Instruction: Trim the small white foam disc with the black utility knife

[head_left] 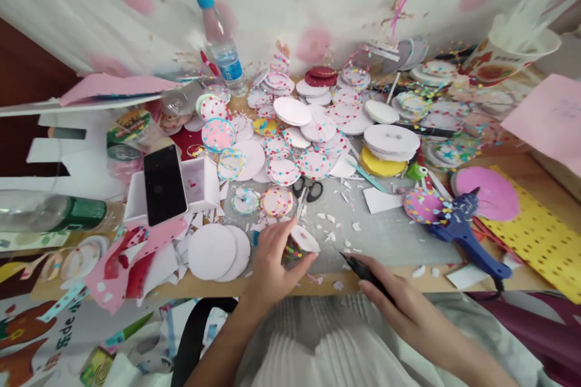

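Note:
My left hand (271,263) rests at the table's front edge, its fingers curled round a small white paper disc (303,237) with coloured dots showing under it. My right hand (399,299) sits lower right, closed round a thin black tool (363,271) whose tip points up-left toward the disc. White paper scraps lie on the grey cutting mat (390,233) just beyond both hands. Black-handled scissors (307,190) lie a little farther back.
Several decorated paper discs (313,163) cover the middle of the table. A blue glue gun (463,233) lies right, by a yellow pegboard (540,236). A phone (164,184) rests on a white box left. A water bottle (221,45) stands at the back.

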The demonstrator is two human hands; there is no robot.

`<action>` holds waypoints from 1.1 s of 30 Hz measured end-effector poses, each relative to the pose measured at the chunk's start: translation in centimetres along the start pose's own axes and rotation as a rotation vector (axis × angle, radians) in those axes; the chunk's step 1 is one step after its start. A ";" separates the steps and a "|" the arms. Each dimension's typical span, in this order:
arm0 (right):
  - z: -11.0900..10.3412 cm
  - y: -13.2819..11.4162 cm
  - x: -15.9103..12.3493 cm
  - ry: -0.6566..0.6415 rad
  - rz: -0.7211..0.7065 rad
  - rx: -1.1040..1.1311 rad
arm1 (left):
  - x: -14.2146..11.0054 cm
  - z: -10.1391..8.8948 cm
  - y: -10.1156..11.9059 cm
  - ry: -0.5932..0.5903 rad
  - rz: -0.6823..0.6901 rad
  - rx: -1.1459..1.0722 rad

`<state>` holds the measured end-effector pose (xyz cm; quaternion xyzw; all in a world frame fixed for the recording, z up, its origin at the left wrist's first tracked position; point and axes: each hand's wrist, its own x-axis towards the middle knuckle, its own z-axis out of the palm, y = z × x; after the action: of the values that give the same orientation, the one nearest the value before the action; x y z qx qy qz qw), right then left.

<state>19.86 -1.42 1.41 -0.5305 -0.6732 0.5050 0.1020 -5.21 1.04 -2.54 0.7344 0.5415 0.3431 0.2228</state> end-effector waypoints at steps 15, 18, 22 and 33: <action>-1.6 -1.8 1.8 -0.190 0.004 -0.227 | -0.1 0.0 -0.6 -0.043 0.056 -0.011; -1.9 -2.3 2.2 -0.212 0.004 -0.225 | -0.2 0.0 -0.7 -0.046 0.056 -0.013; -2.0 -3.3 2.4 -0.231 0.010 -0.293 | -0.2 0.1 -0.9 -0.051 0.064 -0.001; -2.0 -4.2 1.9 -0.197 0.019 -0.404 | -0.2 0.5 -0.6 -0.111 0.093 0.096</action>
<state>17.83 1.56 4.93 -0.4947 -0.7623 0.4100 -0.0774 -5.25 1.09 -3.28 0.7864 0.5098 0.2855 0.2007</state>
